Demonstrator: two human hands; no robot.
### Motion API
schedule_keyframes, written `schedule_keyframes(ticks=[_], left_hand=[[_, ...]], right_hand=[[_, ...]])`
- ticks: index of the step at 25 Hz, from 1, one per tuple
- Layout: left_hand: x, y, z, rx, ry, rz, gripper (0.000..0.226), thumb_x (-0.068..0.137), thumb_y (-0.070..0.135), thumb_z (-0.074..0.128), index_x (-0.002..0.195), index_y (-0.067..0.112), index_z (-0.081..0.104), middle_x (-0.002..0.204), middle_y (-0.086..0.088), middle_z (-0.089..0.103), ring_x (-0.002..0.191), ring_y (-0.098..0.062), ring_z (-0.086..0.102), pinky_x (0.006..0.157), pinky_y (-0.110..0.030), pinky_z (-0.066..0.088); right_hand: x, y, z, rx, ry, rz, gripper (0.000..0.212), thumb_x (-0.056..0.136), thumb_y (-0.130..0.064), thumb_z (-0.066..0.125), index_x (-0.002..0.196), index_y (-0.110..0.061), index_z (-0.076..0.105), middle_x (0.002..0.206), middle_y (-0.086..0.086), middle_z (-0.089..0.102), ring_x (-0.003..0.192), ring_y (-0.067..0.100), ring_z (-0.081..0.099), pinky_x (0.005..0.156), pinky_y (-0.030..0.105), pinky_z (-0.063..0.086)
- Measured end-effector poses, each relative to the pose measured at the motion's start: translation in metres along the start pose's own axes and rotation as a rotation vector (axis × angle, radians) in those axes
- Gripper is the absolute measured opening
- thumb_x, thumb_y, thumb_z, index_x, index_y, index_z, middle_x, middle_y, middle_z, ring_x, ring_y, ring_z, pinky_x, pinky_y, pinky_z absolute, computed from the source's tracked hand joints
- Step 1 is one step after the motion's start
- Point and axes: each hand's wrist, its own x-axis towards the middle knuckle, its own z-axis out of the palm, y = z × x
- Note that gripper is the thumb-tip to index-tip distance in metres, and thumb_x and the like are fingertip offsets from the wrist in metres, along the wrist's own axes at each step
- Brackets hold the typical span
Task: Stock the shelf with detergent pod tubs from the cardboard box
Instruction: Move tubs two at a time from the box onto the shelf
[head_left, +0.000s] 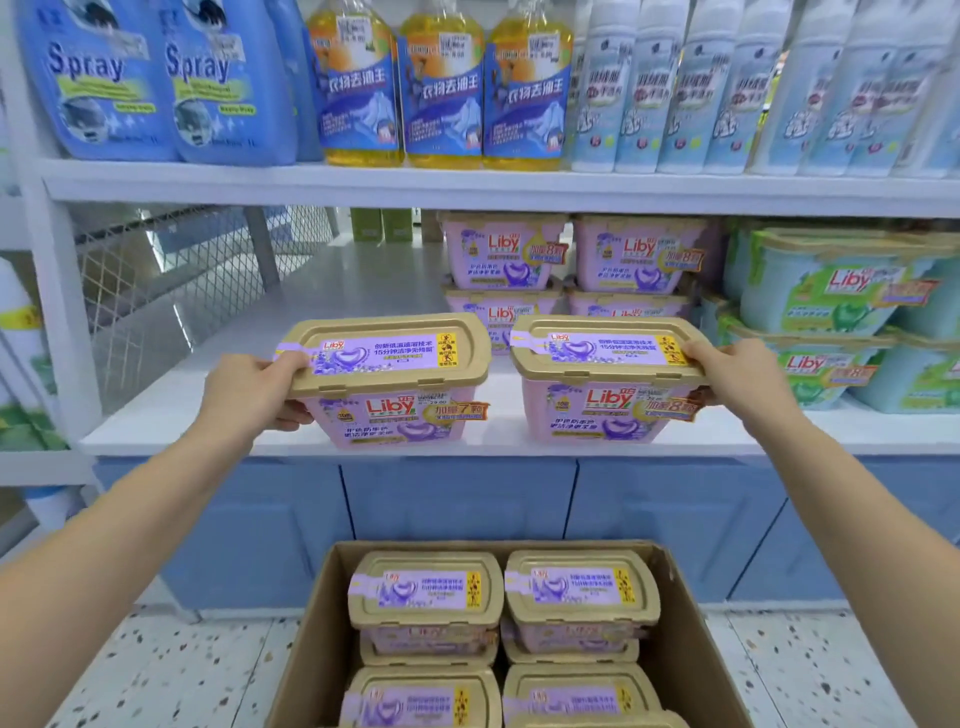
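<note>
At the white shelf (208, 410), stacked pink Liby tubs sit at the back, and the cardboard box (691, 623) on the floor holds plenty more. Left hand (249, 384) grips one pink tub (400, 410), right hand (737, 379) another tub (597, 415). Probably best to slide both straight back, labels forward.

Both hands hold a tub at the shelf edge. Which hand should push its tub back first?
Probably right. The right hand holds its tub directly in front of the pink stacks, so it only slides straight back. The left hand and its tub face bare shelf.
</note>
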Motion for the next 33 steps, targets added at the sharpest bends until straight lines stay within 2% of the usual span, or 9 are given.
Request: schedule_keyframes(ticks=[3,5,9,15,21,24,28,30,33], left_hand=[[0.018,0.009,0.014,0.002,0.001,-0.005,0.030,0.078,0.027,0.055,0.065,0.002,0.066,0.046,-0.008,0.066,0.038,-0.016,0.063,0.050,-0.029,0.056],[0.028,0.009,0.025,0.008,-0.002,-0.016,0.029,0.077,0.026,0.055,0.066,0.001,0.066,0.048,-0.009,0.066,0.039,-0.018,0.063,0.055,-0.032,0.056],[0.045,0.005,0.040,0.056,-0.042,-0.038,0.029,0.078,0.025,0.056,0.064,0.001,0.064,0.038,-0.003,0.062,0.037,-0.017,0.063,0.052,-0.030,0.055],[0.067,0.000,0.047,0.079,-0.134,-0.107,0.032,0.081,0.028,0.056,0.065,0.001,0.062,0.040,-0.007,0.064,0.037,-0.018,0.063,0.044,-0.028,0.055],[0.066,0.000,0.051,0.001,-0.127,-0.135,0.035,0.078,0.033,0.063,0.067,-0.001,0.064,0.046,-0.010,0.066,0.043,-0.019,0.065,0.049,-0.030,0.057],[0.058,-0.004,0.055,-0.048,-0.077,-0.102,0.039,0.078,0.036,0.062,0.075,-0.003,0.065,0.068,-0.020,0.069,0.060,-0.028,0.067,0.066,-0.036,0.057],[0.034,-0.014,0.048,-0.115,-0.130,-0.079,0.049,0.071,0.050,0.062,0.084,0.003,0.065,0.087,-0.015,0.069,0.080,-0.029,0.067,0.081,-0.041,0.054],[0.012,-0.030,0.045,0.000,-0.111,0.013,0.049,0.073,0.054,0.057,0.089,0.009,0.065,0.096,-0.010,0.068,0.088,-0.029,0.065,0.085,-0.043,0.052],[-0.026,-0.074,0.040,0.362,-0.003,0.169,0.049,0.079,0.052,0.054,0.111,0.015,0.062,0.111,-0.006,0.066,0.095,-0.031,0.062,0.084,-0.046,0.052]], right_hand=[[0.019,-0.010,0.011,0.017,-0.007,0.004,0.054,0.083,-0.041,0.054,0.079,0.012,0.064,0.081,0.030,0.068,0.080,0.042,0.065,0.075,0.047,0.051],[0.030,-0.009,0.020,0.023,-0.011,0.023,0.054,0.081,-0.045,0.055,0.077,0.009,0.064,0.082,0.028,0.068,0.081,0.042,0.066,0.079,0.051,0.054],[0.043,-0.003,0.032,0.026,-0.029,0.082,0.058,0.079,-0.054,0.055,0.076,0.003,0.064,0.082,0.023,0.069,0.079,0.040,0.066,0.078,0.052,0.055],[0.050,0.005,0.043,0.045,-0.070,0.157,0.047,0.082,-0.054,0.055,0.068,-0.009,0.058,0.083,0.019,0.070,0.075,0.035,0.069,0.072,0.048,0.059],[0.049,0.005,0.045,0.132,-0.113,0.163,0.040,0.082,-0.046,0.059,0.066,-0.009,0.058,0.086,0.022,0.071,0.077,0.036,0.070,0.073,0.049,0.059],[0.038,0.008,0.043,0.186,-0.124,0.138,0.038,0.085,-0.044,0.057,0.067,-0.010,0.058,0.085,0.020,0.069,0.078,0.034,0.067,0.078,0.048,0.058],[0.008,0.019,0.038,0.362,-0.238,0.084,0.047,0.085,-0.056,0.048,0.091,-0.010,0.060,0.090,0.011,0.062,0.075,0.021,0.058,0.076,0.038,0.049],[-0.013,0.036,0.038,0.233,-0.196,-0.042,0.048,0.085,-0.055,0.045,0.102,-0.013,0.059,0.101,0.008,0.061,0.083,0.021,0.058,0.078,0.036,0.043],[-0.052,0.075,0.044,-0.065,-0.133,-0.241,0.039,0.092,-0.036,0.051,0.120,-0.009,0.054,0.113,0.005,0.059,0.102,0.022,0.055,0.081,0.033,0.040]])
